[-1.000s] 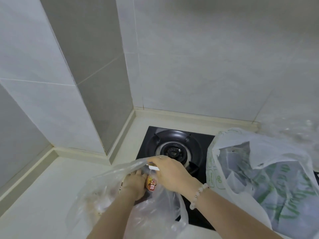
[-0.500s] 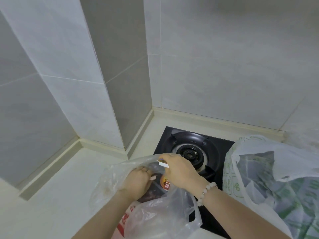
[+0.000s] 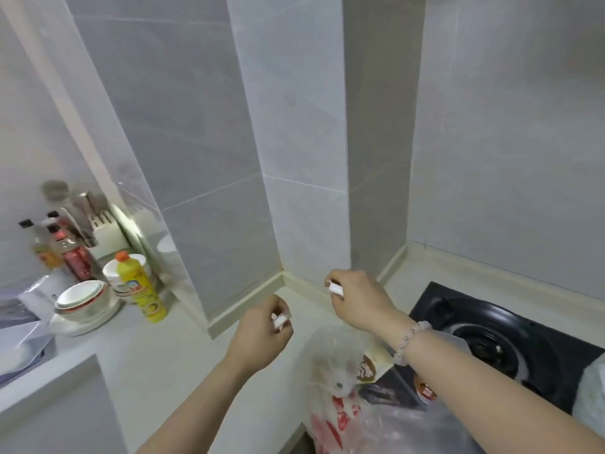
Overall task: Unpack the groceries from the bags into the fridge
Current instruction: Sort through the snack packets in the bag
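Clear plastic grocery bag with red print (image 3: 339, 417) slumps at lower centre of frame against the black gas hob (image 3: 491, 322), seemingly unheld. My left hand (image 3: 258, 329) pinches a small white piece (image 3: 280, 320), and my right hand (image 3: 360, 298) pinches another white piece (image 3: 336, 287). Risk: the bag sags off the pale counter (image 3: 163, 348) edge and packets spill.
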`<act>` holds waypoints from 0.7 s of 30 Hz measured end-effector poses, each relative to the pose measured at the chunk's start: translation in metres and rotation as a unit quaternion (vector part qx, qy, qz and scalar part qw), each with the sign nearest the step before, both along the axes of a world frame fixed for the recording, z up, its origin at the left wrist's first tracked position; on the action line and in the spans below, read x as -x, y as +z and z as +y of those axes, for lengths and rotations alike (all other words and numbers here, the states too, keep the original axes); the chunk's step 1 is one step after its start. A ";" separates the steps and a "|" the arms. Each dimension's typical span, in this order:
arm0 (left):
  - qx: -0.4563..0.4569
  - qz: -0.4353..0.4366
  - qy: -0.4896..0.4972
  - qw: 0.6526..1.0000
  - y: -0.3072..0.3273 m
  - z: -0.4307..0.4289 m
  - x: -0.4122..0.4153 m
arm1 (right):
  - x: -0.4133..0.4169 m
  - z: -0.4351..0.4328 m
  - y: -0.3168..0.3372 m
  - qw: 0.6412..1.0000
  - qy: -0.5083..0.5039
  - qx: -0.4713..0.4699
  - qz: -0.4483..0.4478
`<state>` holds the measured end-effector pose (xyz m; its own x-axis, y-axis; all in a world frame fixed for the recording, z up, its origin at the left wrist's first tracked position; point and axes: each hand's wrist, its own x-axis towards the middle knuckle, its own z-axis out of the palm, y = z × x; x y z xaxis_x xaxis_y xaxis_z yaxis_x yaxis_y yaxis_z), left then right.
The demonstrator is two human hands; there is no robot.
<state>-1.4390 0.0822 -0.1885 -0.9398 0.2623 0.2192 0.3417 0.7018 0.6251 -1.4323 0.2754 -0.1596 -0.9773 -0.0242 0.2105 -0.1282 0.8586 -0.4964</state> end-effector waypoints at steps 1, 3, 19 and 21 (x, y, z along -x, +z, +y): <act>0.002 0.009 0.027 1.000 0.003 -0.014 -0.005 | 0.004 -0.013 0.003 1.000 0.024 -0.015 0.000; 0.002 0.032 0.089 0.996 0.008 -0.044 -0.022 | 0.009 -0.042 0.009 0.996 0.080 -0.034 0.001; 0.216 0.005 0.607 0.765 0.100 -0.203 -0.390 | -0.180 -0.326 0.060 0.793 0.596 -0.025 0.123; 0.229 0.001 0.663 0.713 0.109 -0.204 -0.447 | -0.229 -0.348 0.070 0.753 0.644 -0.006 0.136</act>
